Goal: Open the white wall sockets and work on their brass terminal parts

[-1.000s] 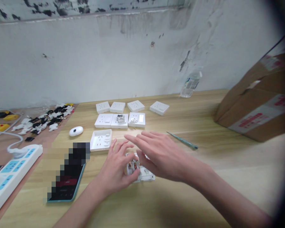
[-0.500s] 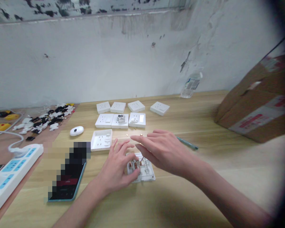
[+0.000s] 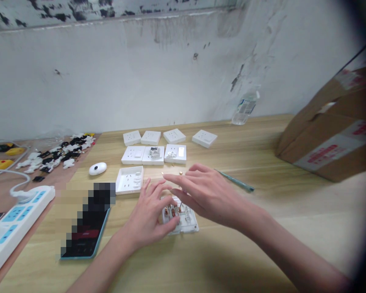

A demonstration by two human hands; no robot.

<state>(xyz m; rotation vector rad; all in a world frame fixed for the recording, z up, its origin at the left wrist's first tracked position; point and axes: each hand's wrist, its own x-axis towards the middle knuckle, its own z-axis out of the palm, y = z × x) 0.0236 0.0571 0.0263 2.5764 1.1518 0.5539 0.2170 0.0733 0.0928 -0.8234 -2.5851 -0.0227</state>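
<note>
In front of me lies an opened wall socket piece (image 3: 187, 217), a white and clear plastic base with copper contacts showing on its left half. My left hand (image 3: 154, 209) is closed on its left side, with thumb and index finger at the contacts. Over its upper right part hovers my right hand (image 3: 201, 195), with index finger and thumb stretched out to the left and apart at the tips. Something thin stands on the piece beneath the right hand, partly hidden. An upturned white socket cover (image 3: 129, 180) lies just beyond my left hand.
Several white wall sockets (image 3: 174, 136) stand in two rows farther back. A pen-like green stick (image 3: 236, 181) lies to the right. A phone (image 3: 90, 228), a white oval case (image 3: 98, 169) and a power strip (image 3: 15, 219) are left. A bottle (image 3: 245, 108) and a carton (image 3: 332, 130) are at right.
My right hand has shifted slightly left and up, uncovering more of the green stick. The left hand keeps its place on the socket piece.
</note>
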